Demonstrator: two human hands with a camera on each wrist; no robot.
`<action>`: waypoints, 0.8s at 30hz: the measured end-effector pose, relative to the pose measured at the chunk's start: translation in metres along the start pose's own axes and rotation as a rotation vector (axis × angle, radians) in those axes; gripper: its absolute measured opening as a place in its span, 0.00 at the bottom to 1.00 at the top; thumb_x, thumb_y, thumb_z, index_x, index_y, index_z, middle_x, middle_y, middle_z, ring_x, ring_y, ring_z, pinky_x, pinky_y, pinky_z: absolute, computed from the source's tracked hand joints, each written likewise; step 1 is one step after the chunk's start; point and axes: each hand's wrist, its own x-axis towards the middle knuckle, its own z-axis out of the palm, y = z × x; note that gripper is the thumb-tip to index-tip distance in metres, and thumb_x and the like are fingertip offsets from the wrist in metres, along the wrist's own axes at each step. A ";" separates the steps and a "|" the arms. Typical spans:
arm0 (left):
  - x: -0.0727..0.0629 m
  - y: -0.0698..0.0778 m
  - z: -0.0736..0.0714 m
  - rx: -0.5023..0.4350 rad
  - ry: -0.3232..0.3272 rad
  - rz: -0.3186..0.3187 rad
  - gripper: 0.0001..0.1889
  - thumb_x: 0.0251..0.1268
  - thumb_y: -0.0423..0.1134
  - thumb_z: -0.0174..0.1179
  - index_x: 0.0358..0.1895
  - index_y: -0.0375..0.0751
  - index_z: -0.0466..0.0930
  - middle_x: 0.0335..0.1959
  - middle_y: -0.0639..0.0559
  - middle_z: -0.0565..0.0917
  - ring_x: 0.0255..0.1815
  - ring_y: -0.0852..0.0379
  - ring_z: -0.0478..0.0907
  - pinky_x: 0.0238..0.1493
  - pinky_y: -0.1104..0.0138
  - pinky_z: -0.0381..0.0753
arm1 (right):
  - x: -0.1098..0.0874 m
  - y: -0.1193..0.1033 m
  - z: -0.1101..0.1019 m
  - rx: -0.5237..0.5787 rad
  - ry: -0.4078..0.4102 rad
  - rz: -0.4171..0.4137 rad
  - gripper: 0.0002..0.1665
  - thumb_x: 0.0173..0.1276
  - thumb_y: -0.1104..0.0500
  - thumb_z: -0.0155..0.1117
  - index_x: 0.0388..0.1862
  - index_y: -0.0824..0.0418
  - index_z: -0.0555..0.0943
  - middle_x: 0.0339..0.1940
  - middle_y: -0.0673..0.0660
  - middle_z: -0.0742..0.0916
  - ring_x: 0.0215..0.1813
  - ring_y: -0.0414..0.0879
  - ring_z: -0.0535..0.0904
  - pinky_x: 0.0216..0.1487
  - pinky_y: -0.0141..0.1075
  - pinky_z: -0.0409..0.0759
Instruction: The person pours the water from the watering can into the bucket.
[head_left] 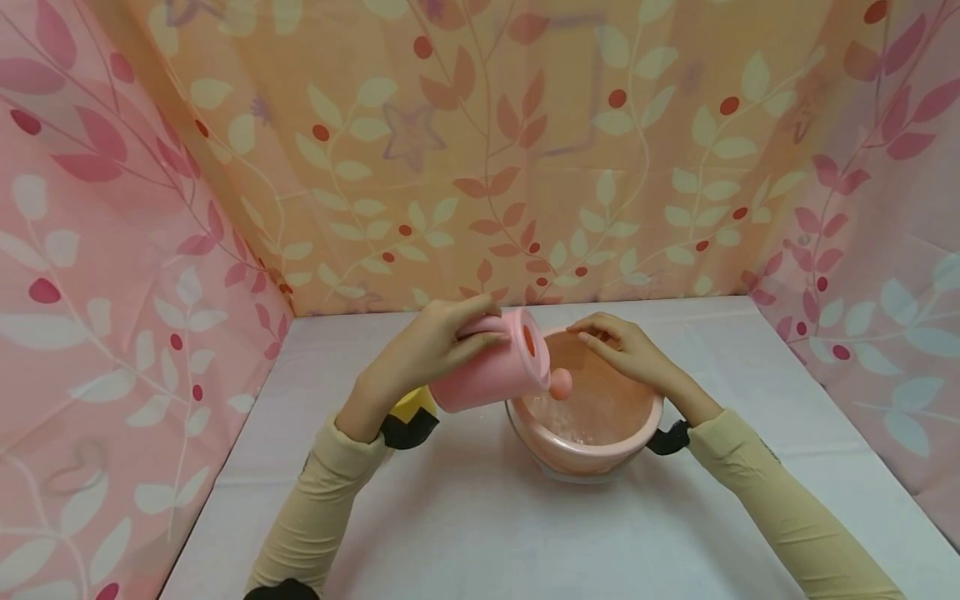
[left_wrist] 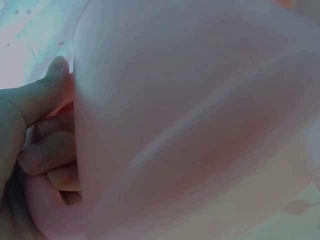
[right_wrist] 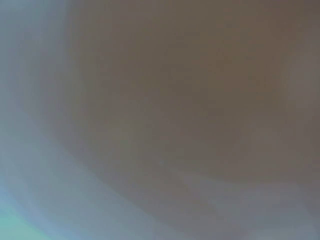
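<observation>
My left hand [head_left: 420, 342] grips the handle of a pink watering can [head_left: 480, 379], tipped to the right. Its round peach spout end [head_left: 560, 383] hangs over the left side of a peach bowl [head_left: 558, 457]. In the left wrist view, curled fingers [left_wrist: 50, 155] pass through the handle, and the can's body [left_wrist: 175, 100] fills most of the picture. Rippling clear water [head_left: 577, 429] shows inside the bowl. At the far right rim, my right hand [head_left: 626, 350] holds the bowl's edge between thumb and fingers. The right wrist view is too blurred to show that hand.
A yellow object [head_left: 411, 403] lies partly hidden behind the left wrist. The white-covered table [head_left: 480, 533] is enclosed by leaf-patterned cloth [head_left: 480, 167] at the back and both sides. A few small drops appear on the cover left of the bowl.
</observation>
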 end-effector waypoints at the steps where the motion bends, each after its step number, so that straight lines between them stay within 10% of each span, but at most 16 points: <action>1: 0.000 0.000 0.000 0.003 -0.001 0.002 0.09 0.57 0.44 0.64 0.35 0.47 0.74 0.25 0.58 0.75 0.25 0.63 0.72 0.29 0.71 0.75 | 0.000 0.000 0.000 0.000 0.003 0.000 0.14 0.69 0.61 0.56 0.51 0.63 0.78 0.48 0.60 0.82 0.43 0.46 0.75 0.44 0.33 0.74; 24: 0.009 0.003 -0.001 0.076 -0.051 0.054 0.12 0.59 0.45 0.62 0.31 0.46 0.69 0.19 0.58 0.65 0.22 0.64 0.66 0.25 0.73 0.68 | 0.005 0.039 0.009 -0.008 0.010 -0.003 0.14 0.69 0.57 0.57 0.52 0.53 0.78 0.48 0.53 0.82 0.42 0.42 0.75 0.44 0.31 0.73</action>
